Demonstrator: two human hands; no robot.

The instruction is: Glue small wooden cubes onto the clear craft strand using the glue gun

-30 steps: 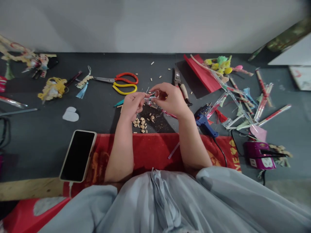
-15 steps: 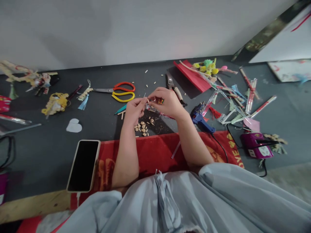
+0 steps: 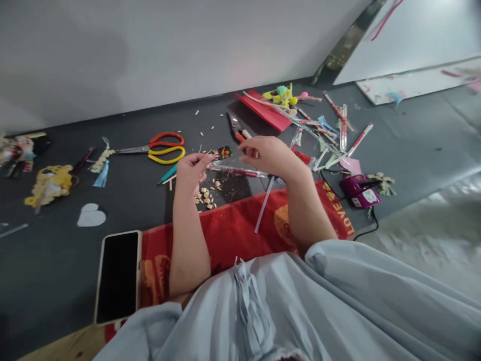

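Note:
My left hand (image 3: 193,173) is closed in a pinch above the grey table, left of centre. What sits between its fingertips is too small to make out; a thin pale tip shows there. My right hand (image 3: 265,154) hovers apart from it, fingers loosely bent and spread, with nothing visible in them. Pruning pliers (image 3: 235,124) lie just beyond the right hand, their handles partly covered by it. A small dark patterned packet (image 3: 221,153) and a clear-wrapped red stick (image 3: 240,171) rest between the hands. Little pale wooden pieces (image 3: 205,196) are heaped below the left hand.
Red-and-yellow-handled scissors (image 3: 166,148) lie left of my hands. A phone (image 3: 118,278) and a white heart cutout (image 3: 91,215) are nearer left. A red cloth (image 3: 240,220) covers the front edge. Right are red paper (image 3: 263,110), wrapped sticks and a purple power box (image 3: 361,190).
My right hand has come away from the left and moved right, its fingers loosening. The left keeps its pinch. The view has turned to the right.

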